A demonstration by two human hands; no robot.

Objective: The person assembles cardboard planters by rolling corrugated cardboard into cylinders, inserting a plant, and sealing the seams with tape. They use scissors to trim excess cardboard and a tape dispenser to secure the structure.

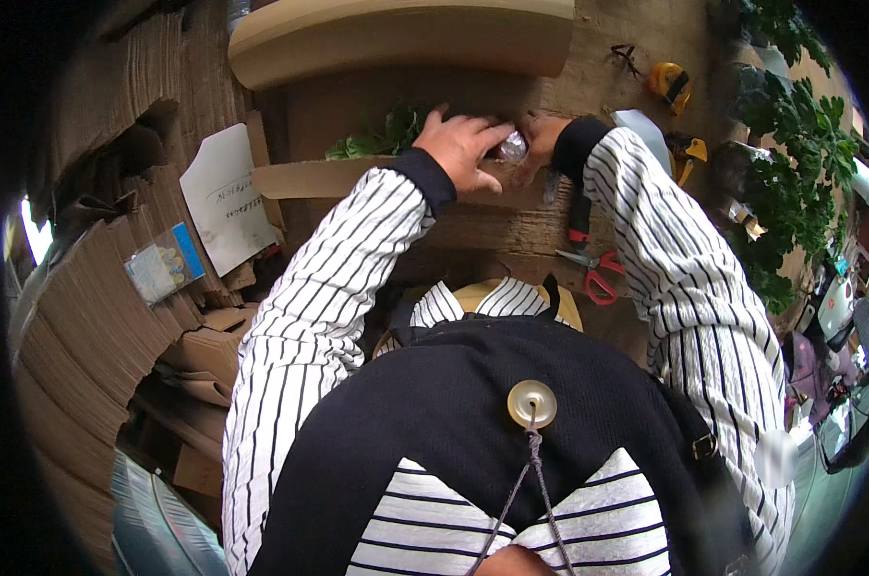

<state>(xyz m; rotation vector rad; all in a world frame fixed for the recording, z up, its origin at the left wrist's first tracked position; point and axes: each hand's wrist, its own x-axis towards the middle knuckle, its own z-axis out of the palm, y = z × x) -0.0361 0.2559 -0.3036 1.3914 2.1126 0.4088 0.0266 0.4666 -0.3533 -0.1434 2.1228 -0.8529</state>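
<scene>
Nearest the camera: dark apron bib with a pale round button [531,403] and a cord hanging from it, striped sleeves running up and away on both sides. Both forearms converge at the far edge of a cardboard box [358,178], where the hands meet over a small clear plastic-wrapped item [513,147]. Left hand [465,149] lies palm-down, fingers loosely spread and curled over the box's rim, fingertips touching the wrapped item from its left side. Right hand [540,142] closes in from the right, fingers bunched on the wrapping; whether it pinches or only presses cannot be told, as the left hand covers part of it. The item sits between the two hands, right at the fingertips of both; its long axis cannot be made out. Neither hand is clearly nearer, both touching. Inside the box, just left of the left hand, leafy greens [382,139] show above the rim. On the worktop right of the right forearm: red-handled scissors [596,274], near the sleeve. Farther off, a yellow tape measure [672,84] and a yellow-handled cutter [689,154]. At left, stacked flat corrugated cardboard [98,288] with a white paper sheet [228,197] leaning on it. Far right, a leafy green plant [799,163].
</scene>
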